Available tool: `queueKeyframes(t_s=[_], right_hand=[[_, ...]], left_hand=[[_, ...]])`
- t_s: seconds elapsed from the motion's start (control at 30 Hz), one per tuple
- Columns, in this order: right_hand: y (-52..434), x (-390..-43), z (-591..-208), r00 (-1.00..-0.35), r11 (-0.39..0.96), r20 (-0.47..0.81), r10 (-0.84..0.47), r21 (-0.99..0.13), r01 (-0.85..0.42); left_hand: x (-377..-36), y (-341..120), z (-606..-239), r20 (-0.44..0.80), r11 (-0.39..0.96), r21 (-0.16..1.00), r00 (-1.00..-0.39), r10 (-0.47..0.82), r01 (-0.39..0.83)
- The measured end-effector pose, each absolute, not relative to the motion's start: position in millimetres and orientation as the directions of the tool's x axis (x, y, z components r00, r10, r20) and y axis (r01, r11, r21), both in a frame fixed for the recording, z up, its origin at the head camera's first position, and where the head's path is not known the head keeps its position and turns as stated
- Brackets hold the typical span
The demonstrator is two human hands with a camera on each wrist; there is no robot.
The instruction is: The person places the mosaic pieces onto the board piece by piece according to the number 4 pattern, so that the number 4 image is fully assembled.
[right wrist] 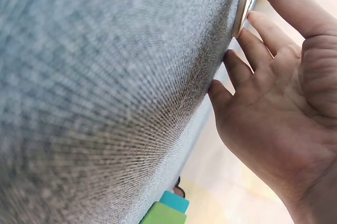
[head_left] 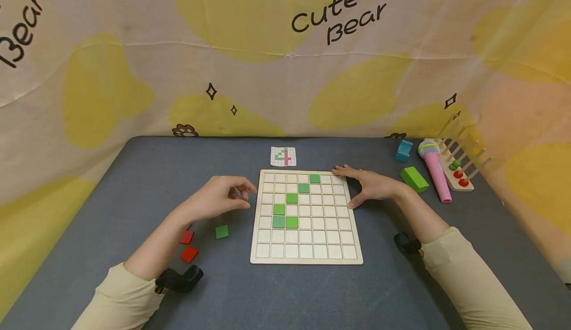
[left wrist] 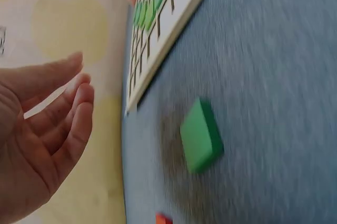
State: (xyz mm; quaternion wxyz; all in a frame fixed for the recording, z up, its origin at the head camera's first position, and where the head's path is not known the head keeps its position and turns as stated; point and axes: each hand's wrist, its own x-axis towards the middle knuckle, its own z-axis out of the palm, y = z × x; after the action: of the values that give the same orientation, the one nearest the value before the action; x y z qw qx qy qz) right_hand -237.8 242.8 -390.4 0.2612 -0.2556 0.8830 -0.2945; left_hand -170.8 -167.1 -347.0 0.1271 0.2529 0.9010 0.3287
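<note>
A pale wooden grid board [head_left: 308, 254] lies on the grey table, with several green square tiles [head_left: 292, 198] set in its cells in a bent diagonal. My left hand [head_left: 221, 194] hovers left of the board, fingers loosely bent and nothing between them. Below it on the table lies one loose green tile [head_left: 221, 232], also in the left wrist view as a thick green tile [left wrist: 199, 137]. Two red tiles [head_left: 189, 254] sit by the left forearm. My right hand [head_left: 372, 185] rests at the board's right edge, fingers spread, thumb on the rim.
Behind the board lies a small pattern card [head_left: 283, 156] with coloured squares. At the right stand a blue block [head_left: 403, 150], a green block [head_left: 415, 179], a pink toy microphone [head_left: 437, 174] and a wooden peg rack [head_left: 464, 185] with beads. A printed cloth hangs behind the table.
</note>
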Motion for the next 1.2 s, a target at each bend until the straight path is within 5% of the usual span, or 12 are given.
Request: queueKeyframes(t_s=[0.5, 1.2], right_hand=[[244, -237, -390, -0.732, 0.692, -0.305, -0.609, -0.656, -0.303], [244, -238, -391, -0.728, 0.682, -0.295, -0.619, -0.662, -0.311]], left_hand=[[-167, -224, -361, -0.193, 0.596, 0.721, -0.724, 0.662, 0.353], [-164, -221, -373, -0.215, 0.591, 0.699, -0.670, 0.710, 0.403]])
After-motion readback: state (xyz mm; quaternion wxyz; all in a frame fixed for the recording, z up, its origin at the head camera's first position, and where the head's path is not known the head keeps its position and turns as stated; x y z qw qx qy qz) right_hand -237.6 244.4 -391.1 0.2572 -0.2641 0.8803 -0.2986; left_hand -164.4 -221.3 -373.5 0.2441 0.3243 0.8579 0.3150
